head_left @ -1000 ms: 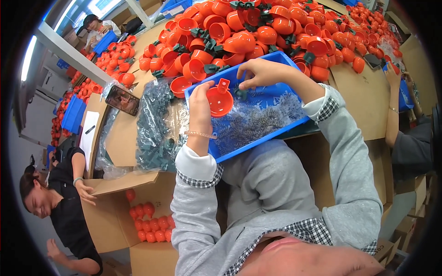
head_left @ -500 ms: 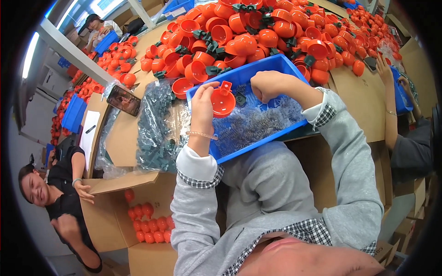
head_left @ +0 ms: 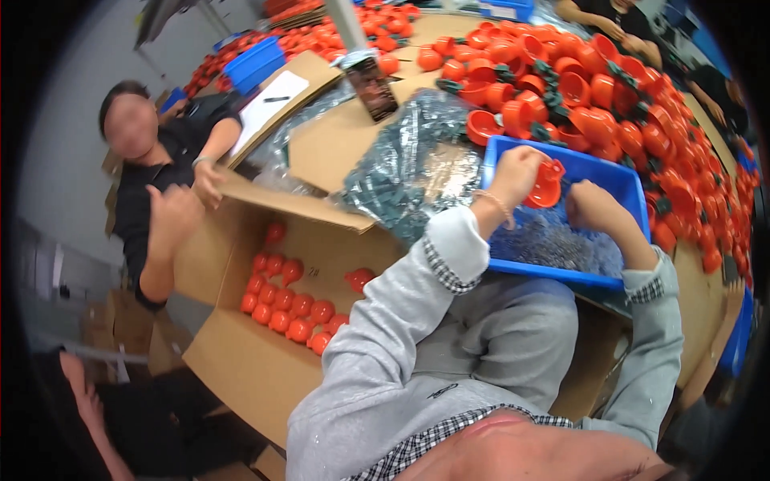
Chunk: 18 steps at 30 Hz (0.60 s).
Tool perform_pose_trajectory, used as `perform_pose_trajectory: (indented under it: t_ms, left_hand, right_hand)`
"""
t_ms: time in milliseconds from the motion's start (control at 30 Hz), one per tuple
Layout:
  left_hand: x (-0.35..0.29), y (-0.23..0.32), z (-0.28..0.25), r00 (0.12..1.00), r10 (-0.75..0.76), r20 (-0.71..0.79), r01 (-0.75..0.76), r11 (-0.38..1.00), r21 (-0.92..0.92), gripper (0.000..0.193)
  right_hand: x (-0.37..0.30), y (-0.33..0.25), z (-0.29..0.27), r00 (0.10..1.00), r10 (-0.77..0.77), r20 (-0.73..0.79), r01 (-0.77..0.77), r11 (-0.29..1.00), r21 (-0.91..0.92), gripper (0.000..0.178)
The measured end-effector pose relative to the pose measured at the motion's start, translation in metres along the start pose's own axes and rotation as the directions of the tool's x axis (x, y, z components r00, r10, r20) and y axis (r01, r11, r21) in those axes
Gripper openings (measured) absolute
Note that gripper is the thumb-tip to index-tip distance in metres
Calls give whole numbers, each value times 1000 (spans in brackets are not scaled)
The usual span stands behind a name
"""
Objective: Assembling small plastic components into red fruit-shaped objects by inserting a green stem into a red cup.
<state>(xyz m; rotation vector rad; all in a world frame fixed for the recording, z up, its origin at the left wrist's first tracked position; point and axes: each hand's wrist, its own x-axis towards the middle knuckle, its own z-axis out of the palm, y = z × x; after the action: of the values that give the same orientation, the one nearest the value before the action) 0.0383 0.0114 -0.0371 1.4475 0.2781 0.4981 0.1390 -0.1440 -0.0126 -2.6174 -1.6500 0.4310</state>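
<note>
My left hand (head_left: 517, 178) is closed on an orange plastic cup (head_left: 547, 186), a small round bowl-shaped piece with a tab on its upper edge. It holds the cup above the left part of a blue plastic bin (head_left: 553, 275). Many small metal springs (head_left: 553, 240) lie loose in the bin. My right hand (head_left: 597, 210) is a closed fist over the bin's right part, apart from the cup. Its fingertips are hidden, so I cannot make out what it grips.
A heap of orange cups (head_left: 573, 88) with dark green clips rises beyond the bin. Left of it lie a clear bag of dark green parts (head_left: 393, 172) and a propped phone (head_left: 371, 88). An open cardboard box (head_left: 265, 369) holds rows of orange pieces. A person (head_left: 152, 160) is at the left.
The view has swung left, so the cardboard box shows more fully. My left hand still holds the cup, now tilted differently. My right fist is lower, nearer the springs.
</note>
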Motion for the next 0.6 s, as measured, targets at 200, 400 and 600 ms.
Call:
perform_pose_trajectory:
  t_ms: [200, 400, 600]
  left_hand:
    - [1, -6, -9, 999, 0, -52, 2, 1000, 27, 26]
    - [3, -5, 11, 995, -74, 70, 72, 997, 36, 29]
    - [-2, 6, -7, 973, -207, 103, 207, 978, 7, 33]
  right_hand:
    - [0, -4, -10, 988, -103, -115, 119, 982, 146, 7]
    - [-9, 21, -31, 902, 57, -427, 268, 701, 661, 10]
    - [7, 18, -28, 876, -7, -482, 366, 659, 657, 14]
